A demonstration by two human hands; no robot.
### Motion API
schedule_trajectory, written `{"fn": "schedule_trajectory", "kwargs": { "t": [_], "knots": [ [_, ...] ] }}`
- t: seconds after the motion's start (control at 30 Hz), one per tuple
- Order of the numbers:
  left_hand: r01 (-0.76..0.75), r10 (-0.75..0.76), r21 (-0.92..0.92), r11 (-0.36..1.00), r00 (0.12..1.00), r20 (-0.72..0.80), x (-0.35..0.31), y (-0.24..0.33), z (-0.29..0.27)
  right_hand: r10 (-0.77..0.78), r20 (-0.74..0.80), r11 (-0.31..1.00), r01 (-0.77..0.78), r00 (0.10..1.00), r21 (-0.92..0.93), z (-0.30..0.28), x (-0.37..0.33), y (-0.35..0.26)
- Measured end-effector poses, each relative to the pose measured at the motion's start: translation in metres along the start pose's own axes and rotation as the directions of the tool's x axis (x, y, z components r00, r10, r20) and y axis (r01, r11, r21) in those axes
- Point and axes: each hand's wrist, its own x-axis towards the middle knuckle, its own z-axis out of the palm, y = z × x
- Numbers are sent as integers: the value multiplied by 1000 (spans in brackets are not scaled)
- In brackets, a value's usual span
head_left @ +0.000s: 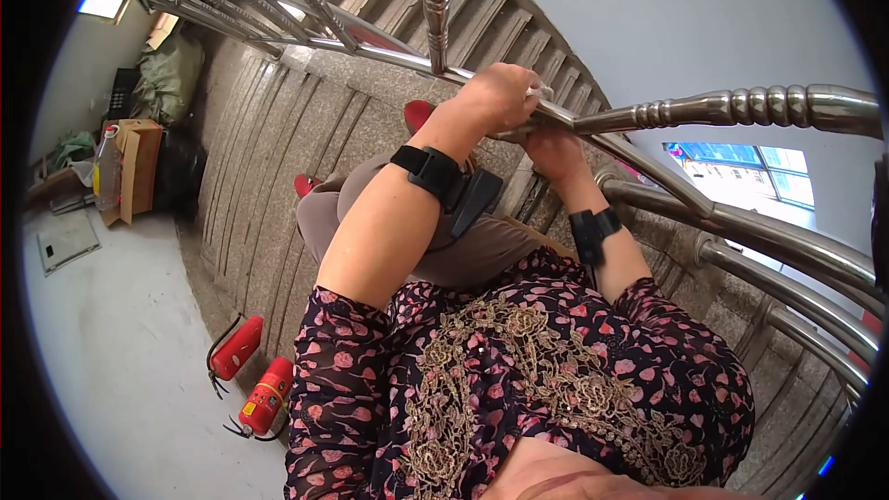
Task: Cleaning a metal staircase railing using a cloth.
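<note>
Out in front of me, my left hand is closed over the lower metal rail of a stair railing. A crumpled whitish cloth pokes out beside its fingers, pressed against the rail. Just below and to the right, my right hand reaches up to the same rail from underneath. Its fingers are curled and mostly hidden by the rail and the left hand, so what they grip does not show. The nearest baluster rises just left of my hands, and a thick ridged post extends to the right.
Speckled stone steps lie below me, and another flight runs beyond the railing. Polished handrails cross at right. Two red fire extinguishers lie at lower left. A cardboard box and a clear plastic bottle stand farther left.
</note>
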Motion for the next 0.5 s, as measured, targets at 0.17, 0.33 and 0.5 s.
{"fn": "schedule_trajectory", "kwargs": {
  "t": [0.17,0.33,0.5],
  "knots": [
    [-18,18,42,999,1000,-1,2,-3,8,-136,-69,990,138,988,16,8,-3,1],
    [-178,177,64,982,984,23,9,21,14,-156,37,958,142,987,249,2,-80,-43],
    [-248,245,47,968,968,61,22,42,23,-190,-225,968,221,956,119,60,-138,-54]
  ]
}}
